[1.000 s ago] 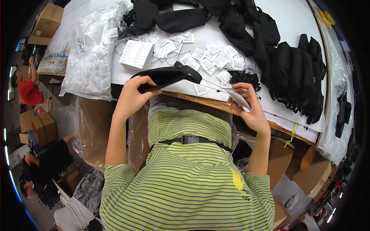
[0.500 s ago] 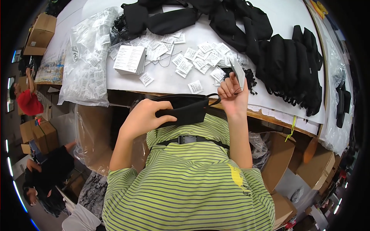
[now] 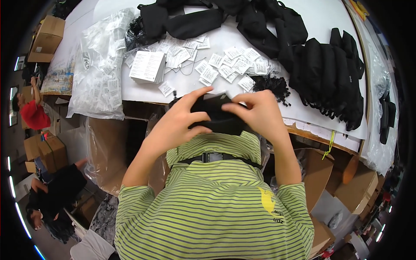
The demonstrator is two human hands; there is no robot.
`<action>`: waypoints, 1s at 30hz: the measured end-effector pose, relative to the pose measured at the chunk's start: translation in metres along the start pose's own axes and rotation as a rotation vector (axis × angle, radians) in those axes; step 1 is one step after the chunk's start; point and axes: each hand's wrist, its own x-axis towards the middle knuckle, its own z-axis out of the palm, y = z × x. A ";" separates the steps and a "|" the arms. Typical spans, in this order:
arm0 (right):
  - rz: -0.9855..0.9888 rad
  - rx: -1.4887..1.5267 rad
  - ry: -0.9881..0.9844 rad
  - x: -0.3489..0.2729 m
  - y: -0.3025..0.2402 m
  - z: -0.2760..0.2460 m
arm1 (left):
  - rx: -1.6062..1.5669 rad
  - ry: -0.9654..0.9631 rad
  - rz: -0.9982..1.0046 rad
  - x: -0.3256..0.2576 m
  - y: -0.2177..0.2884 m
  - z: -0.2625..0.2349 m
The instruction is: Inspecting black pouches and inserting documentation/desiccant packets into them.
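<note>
A black fabric pouch (image 3: 227,123) is held in front of my waist at the table's near edge. My left hand (image 3: 175,125) grips its left side, with a finger stretched along the far rim and the thumb on the near side. Above the pouch's mouth, my right hand (image 3: 262,113) has its thumb and fingers pinched together. What they hold is hidden. A small white patch (image 3: 222,94) shows just beyond the pouch, beside those fingertips; I cannot tell whether it is held. White printed sachets (image 3: 229,68) lie scattered beyond my hands, next to a stack of white cards (image 3: 147,66).
A clear bag full of sachets (image 3: 100,73) lies at the left of the table. Black cords (image 3: 273,86) lie beyond my right hand. More black pouches (image 3: 323,76) are heaped right and far. Cardboard boxes (image 3: 355,188) stand below right. Two people are at the left.
My right hand has come down and left from the table's edge to the pouch's mouth. The white card it held up is no longer clearly visible. My left hand has shifted slightly right.
</note>
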 end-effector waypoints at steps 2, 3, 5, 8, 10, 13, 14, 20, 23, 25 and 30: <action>-0.110 -0.193 -0.143 -0.003 0.009 0.005 | 0.001 0.033 0.081 0.009 0.003 0.002; -0.148 -0.240 -0.208 -0.004 0.013 0.007 | -0.007 -0.129 0.051 0.010 0.001 0.004; -0.054 -0.167 -0.291 -0.009 0.009 0.004 | -0.017 -0.323 0.017 0.008 -0.007 0.009; -0.001 -0.120 -0.414 -0.015 0.009 -0.005 | -0.179 -0.484 -0.217 0.020 -0.012 0.000; -0.006 -0.132 -0.503 -0.016 0.011 -0.005 | -0.566 -0.324 -0.290 0.034 -0.033 0.006; 0.027 -0.152 -0.473 -0.018 0.014 -0.001 | -0.353 0.051 -0.333 0.057 -0.079 0.029; -0.007 -0.136 -0.456 -0.020 0.014 -0.001 | -0.046 0.166 -0.281 0.061 -0.091 0.038; -0.182 -0.166 -0.294 -0.032 0.020 0.006 | 0.218 0.160 -0.253 0.069 -0.107 0.037; -0.258 -0.233 -0.239 -0.031 0.017 0.005 | 0.069 0.193 -0.291 0.069 -0.097 0.027; -0.279 -0.284 -0.225 -0.028 0.014 0.002 | -0.051 0.237 -0.315 0.065 -0.077 0.014; -0.364 -0.413 -0.109 -0.023 0.010 -0.008 | 0.024 0.009 0.017 0.044 -0.023 -0.012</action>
